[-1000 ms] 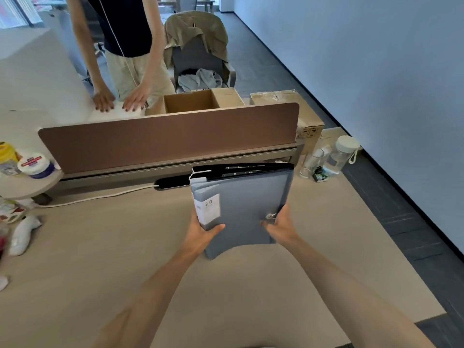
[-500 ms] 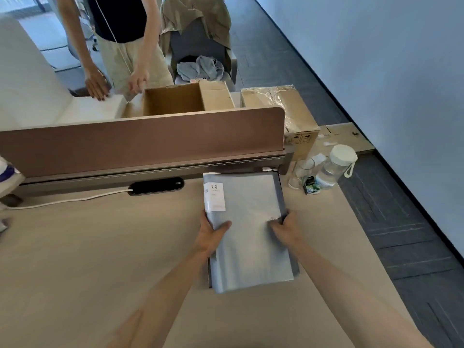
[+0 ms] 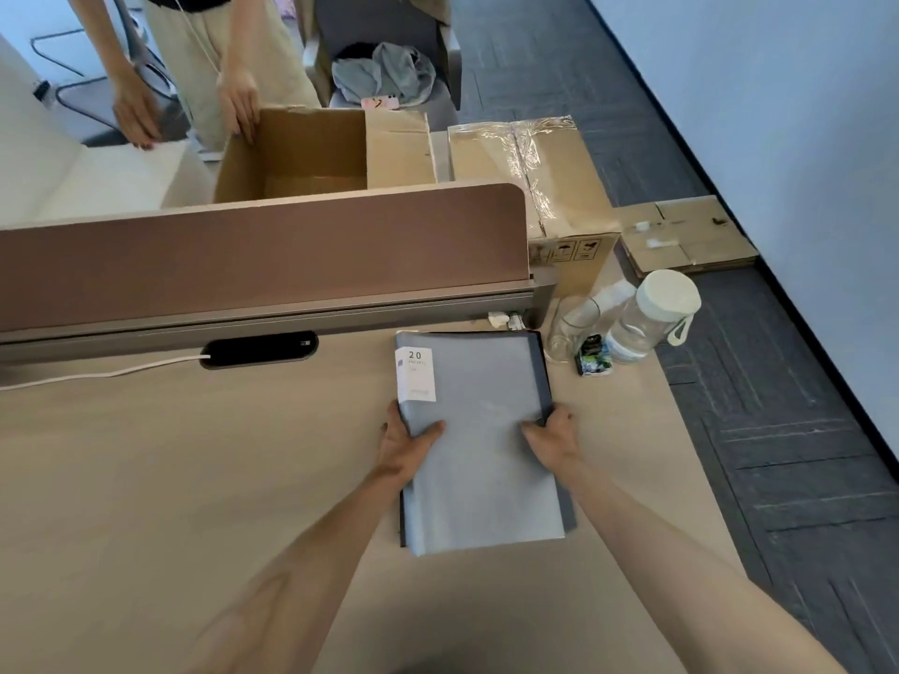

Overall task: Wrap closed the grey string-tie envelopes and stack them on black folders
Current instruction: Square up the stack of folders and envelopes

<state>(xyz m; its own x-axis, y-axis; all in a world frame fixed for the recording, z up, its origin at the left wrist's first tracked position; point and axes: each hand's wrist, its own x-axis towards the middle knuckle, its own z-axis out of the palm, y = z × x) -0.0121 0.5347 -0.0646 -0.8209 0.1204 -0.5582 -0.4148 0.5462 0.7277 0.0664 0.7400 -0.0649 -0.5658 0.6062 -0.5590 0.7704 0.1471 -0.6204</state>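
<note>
While the envelope (image 3: 481,430) lies flat on folders (image 3: 542,372) near the beige desk's (image 3: 170,454) right edge, below a brown divider (image 3: 262,255), the left hand (image 3: 406,447) and right hand (image 3: 554,437) clasp its sides; dark carpet (image 3: 778,454) meets a pale wall (image 3: 802,114).

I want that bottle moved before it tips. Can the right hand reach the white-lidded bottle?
Probably yes. The bottle stands just beyond the right hand, past bare desk; a glass and small carton crowd its near side. The hand must first release the grey stack.
</note>
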